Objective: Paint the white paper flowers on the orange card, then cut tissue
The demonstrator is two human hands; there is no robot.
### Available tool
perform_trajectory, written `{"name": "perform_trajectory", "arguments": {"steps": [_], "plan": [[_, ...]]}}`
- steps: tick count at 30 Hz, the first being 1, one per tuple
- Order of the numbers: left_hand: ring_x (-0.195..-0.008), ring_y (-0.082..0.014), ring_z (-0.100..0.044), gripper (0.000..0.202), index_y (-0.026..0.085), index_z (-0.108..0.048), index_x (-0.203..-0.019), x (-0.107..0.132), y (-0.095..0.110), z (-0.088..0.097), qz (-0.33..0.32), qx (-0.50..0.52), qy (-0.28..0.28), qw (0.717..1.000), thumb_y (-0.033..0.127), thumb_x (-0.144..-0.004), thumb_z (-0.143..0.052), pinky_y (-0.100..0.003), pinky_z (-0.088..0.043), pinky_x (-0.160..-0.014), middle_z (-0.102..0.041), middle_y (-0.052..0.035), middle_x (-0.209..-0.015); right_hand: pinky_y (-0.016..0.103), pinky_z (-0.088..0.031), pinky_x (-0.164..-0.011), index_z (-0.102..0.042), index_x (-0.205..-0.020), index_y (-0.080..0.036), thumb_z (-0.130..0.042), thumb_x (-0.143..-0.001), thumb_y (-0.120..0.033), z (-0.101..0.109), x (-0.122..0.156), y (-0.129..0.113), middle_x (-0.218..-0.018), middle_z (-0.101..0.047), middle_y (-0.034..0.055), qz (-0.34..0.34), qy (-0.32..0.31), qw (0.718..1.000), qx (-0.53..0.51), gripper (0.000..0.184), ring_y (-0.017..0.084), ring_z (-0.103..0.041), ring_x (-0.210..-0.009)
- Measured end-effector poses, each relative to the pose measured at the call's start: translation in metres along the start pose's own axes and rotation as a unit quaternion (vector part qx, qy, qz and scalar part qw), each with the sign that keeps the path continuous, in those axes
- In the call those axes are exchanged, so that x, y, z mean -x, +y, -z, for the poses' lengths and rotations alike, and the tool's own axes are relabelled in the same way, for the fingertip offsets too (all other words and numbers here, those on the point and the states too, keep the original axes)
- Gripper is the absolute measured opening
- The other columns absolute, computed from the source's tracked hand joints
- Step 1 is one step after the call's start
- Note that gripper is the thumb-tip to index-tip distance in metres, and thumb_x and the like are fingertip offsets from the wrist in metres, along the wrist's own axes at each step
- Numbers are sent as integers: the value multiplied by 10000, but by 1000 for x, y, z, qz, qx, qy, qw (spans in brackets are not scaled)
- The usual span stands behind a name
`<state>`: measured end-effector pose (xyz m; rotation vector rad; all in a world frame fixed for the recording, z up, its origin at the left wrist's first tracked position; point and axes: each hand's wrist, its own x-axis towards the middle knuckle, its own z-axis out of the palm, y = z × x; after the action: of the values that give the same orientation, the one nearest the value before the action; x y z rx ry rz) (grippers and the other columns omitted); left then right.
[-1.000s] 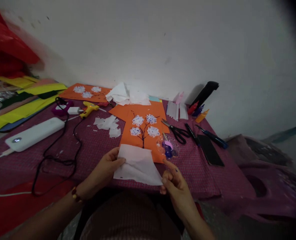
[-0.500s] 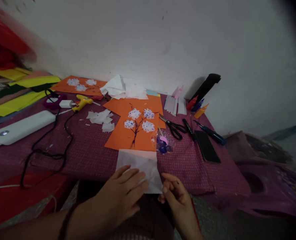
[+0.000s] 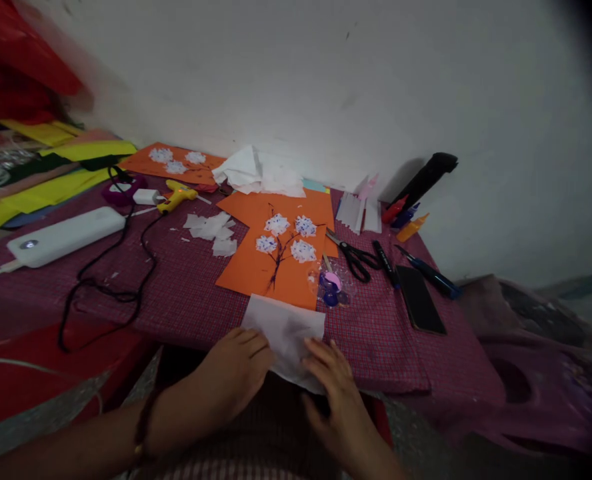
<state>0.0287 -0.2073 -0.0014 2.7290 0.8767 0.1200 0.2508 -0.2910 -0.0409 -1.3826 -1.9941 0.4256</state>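
A thin white sheet of paper (image 3: 281,323) lies at the table's front edge, its lower part reaching past the edge. My left hand (image 3: 239,370) is closed on its lower left side, fingers together and thumb hidden. My right hand (image 3: 336,383) rests its outstretched fingertips on the right part, the thumb apart below. Just beyond the sheet lies orange paper (image 3: 243,270) with a painted dark branch and several white blossoms spotted purple. A clear plastic piece with purple paint (image 3: 331,290) sits at its right corner.
Black scissors (image 3: 359,260), a marker (image 3: 386,263), a cutter (image 3: 433,275) and a phone (image 3: 420,300) lie to the right. Torn white scraps (image 3: 211,230), a yellow glue gun (image 3: 177,195), a white power strip (image 3: 69,237) and a looping black cord (image 3: 111,290) occupy the left.
My right hand has moved from the sheet's lower right corner up onto its surface, fingers extended. My left hand has shifted to the lower left side and closed. The sheet has turned slightly.
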Motion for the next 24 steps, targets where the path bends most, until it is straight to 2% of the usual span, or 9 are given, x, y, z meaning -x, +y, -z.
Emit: {"name": "perform_trajectory", "arguments": {"steps": [3, 5, 7, 9, 11, 13, 17, 20, 24], "plan": [[-942, -262, -611, 217, 164, -627, -997, -2, -5, -1, -17, 26, 13, 999, 70, -835, -518, -415, -458, -865, -684, -88, -1005, 545, -372, -1066, -594, -947, -279, -579, -823, -59, -6, -8, 0, -1095, -707, 36, -8, 37, 999, 1, 253, 223, -634, -1095], [-1020, -259, -599, 325, 192, -600, -1101, 2, -15, -3, -28, 68, 43, 996, 55, -810, -552, -412, -449, -906, -676, -79, -1081, 510, -396, -1025, -586, -870, -270, -594, -844, -86, -6, -7, 2, -948, -727, 2, -16, 54, 998, -8, 187, 202, -670, -967], [-1069, -243, -585, 380, 212, -583, -1135, 8, -28, -6, -21, 124, 81, 989, 46, -794, -578, -395, -439, -936, -670, -68, -1109, 451, -435, -949, -592, -868, -260, -595, -856, -100, -6, -6, 4, -887, -726, -7, -26, 73, 997, -24, 161, 193, -674, -893], [-1013, -214, -599, 270, 209, -607, -1053, 13, -40, -8, 2, 184, 108, 977, 79, -818, -583, -357, -454, -900, -677, -53, -1031, 380, -464, -829, -602, -858, -250, -592, -867, -123, -5, -7, 4, -847, -717, -4, -55, 92, 994, -35, 127, 188, -662, -832], [-884, -178, -609, 100, 199, -622, -931, 15, -49, -9, 41, 242, 112, 963, 150, -869, -561, -302, -473, -796, -666, -33, -911, 328, -456, -716, -618, -835, -240, -593, -874, -162, -6, -12, 4, -788, -695, -1, -98, 108, 989, -32, 91, 186, -634, -765], [-766, -151, -591, 121, 190, -612, -836, 15, -52, -8, 87, 275, 108, 951, 218, -911, -522, -265, -462, -692, -637, -15, -816, 309, -440, -664, -635, -813, -235, -595, -877, -202, -7, -18, 3, -744, -676, -1, -137, 113, 984, -20, 82, 190, -607, -727], [-682, -137, -559, 204, 181, -587, -773, 11, -50, -8, 148, 267, 114, 945, 288, -923, -497, -250, -429, -626, -600, 3, -744, 322, -443, -688, -660, -847, -230, -577, -888, -247, -11, -31, 3, -774, -696, 13, -174, 99, 980, -6, 94, 206, -606, -743], [-686, -137, -576, 105, 185, -608, -879, 8, -46, -9, 173, 268, 133, 938, 258, -890, -532, -245, -437, -632, -623, 12, -767, 345, -461, -731, -659, -916, -223, -561, -894, -264, -13, -34, 4, -846, -715, 33, -196, 88, 977, -7, 108, 218, -622, -789], [-721, -137, -609, 132, 201, -612, -982, 6, -46, -15, 176, 275, 160, 931, 206, -880, -529, -241, -461, -662, -660, 13, -836, 361, -496, -770, -625, -1092, -220, -559, -898, -305, -12, -30, 6, -1020, -710, 74, -226, 84, 970, -20, 222, 232, -641, -890]]}}
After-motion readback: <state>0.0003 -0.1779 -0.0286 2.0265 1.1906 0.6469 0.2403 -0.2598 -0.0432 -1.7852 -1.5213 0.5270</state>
